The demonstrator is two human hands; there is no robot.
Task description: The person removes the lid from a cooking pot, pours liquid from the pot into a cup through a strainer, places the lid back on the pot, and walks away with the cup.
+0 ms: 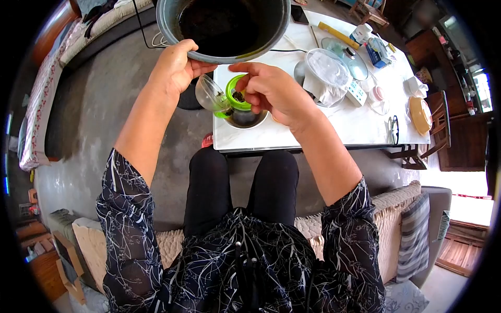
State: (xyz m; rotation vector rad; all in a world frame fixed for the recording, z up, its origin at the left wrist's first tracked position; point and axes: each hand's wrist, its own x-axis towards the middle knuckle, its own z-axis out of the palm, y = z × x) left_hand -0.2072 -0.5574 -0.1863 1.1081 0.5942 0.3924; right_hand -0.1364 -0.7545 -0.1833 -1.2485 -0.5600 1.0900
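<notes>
A large dark pot [219, 31] is tilted at the top, with dark residue inside. My left hand [180, 68] grips its lower left rim, fingers under the edge. My right hand [269, 91] is just below the pot's rim, index finger stretched along it and the other fingers curled; whether it holds anything is hidden. Below the hands, a green strainer [238, 99] with dark bits in it sits over a metal bowl [246, 121] of dark liquid. A clear plastic cup [210, 95] leans at the strainer's left side.
The white table [323, 128] carries a lidded container [327, 70], a glass lid [356, 65], a power strip [356, 94], glasses [394, 129], a yellow roll [338, 34], a phone [299, 14] and an orange-rimmed dish [420, 116]. A chair [442, 122] stands at the right.
</notes>
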